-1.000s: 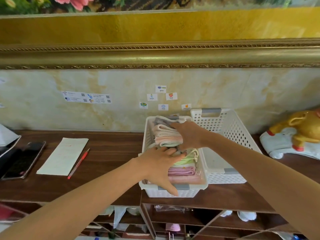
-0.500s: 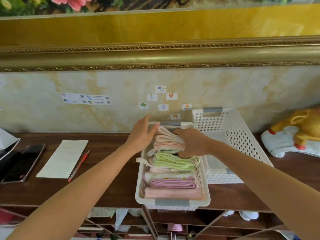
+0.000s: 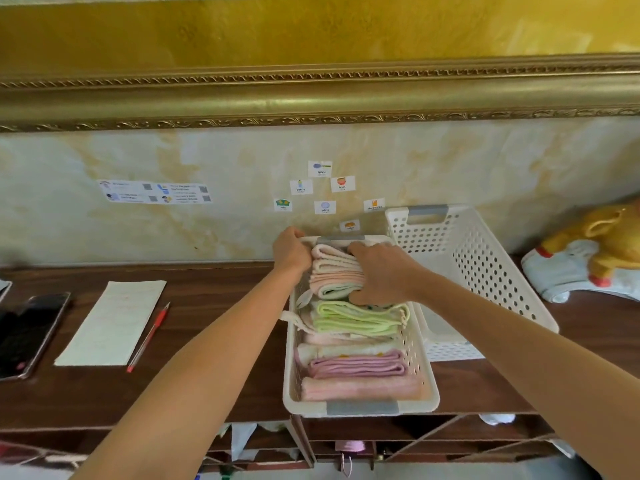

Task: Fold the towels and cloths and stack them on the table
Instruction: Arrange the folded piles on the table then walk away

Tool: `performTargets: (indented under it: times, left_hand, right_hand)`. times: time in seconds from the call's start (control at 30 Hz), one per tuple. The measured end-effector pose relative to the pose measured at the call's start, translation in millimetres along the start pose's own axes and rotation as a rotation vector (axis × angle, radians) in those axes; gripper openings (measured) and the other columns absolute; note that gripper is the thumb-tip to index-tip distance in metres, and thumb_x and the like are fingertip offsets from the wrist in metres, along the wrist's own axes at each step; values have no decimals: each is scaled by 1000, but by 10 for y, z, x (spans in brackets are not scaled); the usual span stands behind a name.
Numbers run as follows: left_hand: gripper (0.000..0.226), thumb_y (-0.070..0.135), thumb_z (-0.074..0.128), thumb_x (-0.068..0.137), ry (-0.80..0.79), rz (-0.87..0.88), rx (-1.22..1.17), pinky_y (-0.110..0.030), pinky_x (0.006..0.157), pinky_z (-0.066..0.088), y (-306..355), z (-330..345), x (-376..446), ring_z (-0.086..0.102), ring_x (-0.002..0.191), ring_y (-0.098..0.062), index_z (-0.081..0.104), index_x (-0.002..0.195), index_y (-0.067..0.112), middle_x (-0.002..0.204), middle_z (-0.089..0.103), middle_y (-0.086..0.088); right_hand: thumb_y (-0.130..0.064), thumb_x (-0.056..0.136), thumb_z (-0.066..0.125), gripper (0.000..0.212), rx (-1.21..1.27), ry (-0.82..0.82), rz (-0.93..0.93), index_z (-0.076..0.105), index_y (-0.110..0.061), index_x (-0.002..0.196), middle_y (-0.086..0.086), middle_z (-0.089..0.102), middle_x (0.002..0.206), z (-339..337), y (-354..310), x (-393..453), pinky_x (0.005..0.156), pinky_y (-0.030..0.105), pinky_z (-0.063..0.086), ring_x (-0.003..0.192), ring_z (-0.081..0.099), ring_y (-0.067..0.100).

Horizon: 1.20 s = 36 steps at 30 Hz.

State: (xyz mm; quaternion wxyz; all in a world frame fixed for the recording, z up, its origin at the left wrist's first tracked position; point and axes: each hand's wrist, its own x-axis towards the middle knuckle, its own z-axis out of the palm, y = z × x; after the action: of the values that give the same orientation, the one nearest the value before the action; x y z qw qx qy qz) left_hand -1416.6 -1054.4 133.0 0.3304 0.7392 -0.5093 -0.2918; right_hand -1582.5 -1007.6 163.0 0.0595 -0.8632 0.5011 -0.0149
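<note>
folded cloths (image 3: 353, 334) stand on edge in a row inside the near white basket (image 3: 362, 408) on the wooden table (image 3: 214, 386), filed like that presumably to keep the folds tidy. the right hand (image 3: 382, 271) lies over the far pink-and-white bundle, fingers curled on it, apparently pressing it into place. the left hand (image 3: 291, 252) grips the basket's far left corner, likely steadying it; an empty second basket (image 3: 485, 271) sits just beside.

Wall stickers (image 3: 320, 168) read spoon, bottle, bowl, sofa, plate, chopsticks.
</note>
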Motion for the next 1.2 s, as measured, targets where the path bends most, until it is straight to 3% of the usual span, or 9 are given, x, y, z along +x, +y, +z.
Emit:
performTargets:
  times: [0.2,0.33,0.4,0.57,0.63,0.73,0.93,1.1,1.2]
  left_hand:
    - [23,-1,52,90,10,-88,-108,-27,83,44,-83,-15,112,58,109,-27,61,110,3,117,62,-13]
    - [27,-6,46,88,10,-139,-214,-39,94,49,-109,40,105,60,107,-30,64,103,6,114,65,-14]
    - [27,-7,45,88,13,-149,-252,-38,91,51,-87,62,110,60,105,-30,65,102,6,112,65,-13]
    - [29,-10,48,85,25,-143,-305,-32,83,49,-95,26,116,59,103,-26,65,106,2,108,64,-12]
    - [30,-11,52,83,7,-128,-320,-32,85,48,-97,31,128,59,107,-28,65,107,0,112,64,-15]
    - [35,-13,49,82,4,-134,-335,-35,89,51,-73,38,138,59,109,-30,65,110,0,115,64,-16]
    - [41,-14,44,82,1,-151,-348,-40,93,51,-102,15,152,59,110,-30,63,115,1,119,62,-17]
    - [47,-17,38,81,-4,-152,-335,-33,88,49,-94,4,140,56,113,-30,61,118,1,122,61,-17]
    - [45,-16,38,82,-32,-137,-312,-34,91,49,-88,41,87,56,114,-30,61,118,0,122,60,-17]
  right_hand:
    - [-47,69,66,61,10,21,-94,44,-19,118,-2,55,106,68,-72,-112,80,29,38,96,50,19]
    - [-34,91,54,26,477,-209,17,46,-11,82,-3,45,79,53,-18,-128,66,26,32,70,38,11]
    - [-25,100,38,32,634,-184,132,38,-17,69,-2,34,64,52,-8,-17,63,29,28,58,31,10]
    - [-30,97,39,36,230,-230,287,46,-14,65,1,44,62,152,-282,280,62,26,40,61,45,17]
    - [-44,94,41,40,143,-318,247,57,-8,103,11,59,104,119,-372,305,83,35,46,93,56,25]
    - [-56,93,29,70,-36,-427,205,10,-23,152,10,23,156,120,-439,344,110,46,27,138,30,33]
    - [-62,93,7,63,-88,-595,203,-15,-40,148,7,-11,160,234,-419,372,117,52,-9,146,-12,34]
    - [-66,93,4,57,57,-658,230,-9,-51,146,2,-6,161,273,-334,383,117,54,-1,147,-3,33]
    - [-49,102,11,53,280,-631,154,24,-30,150,1,26,156,240,-296,385,118,46,12,143,23,25]
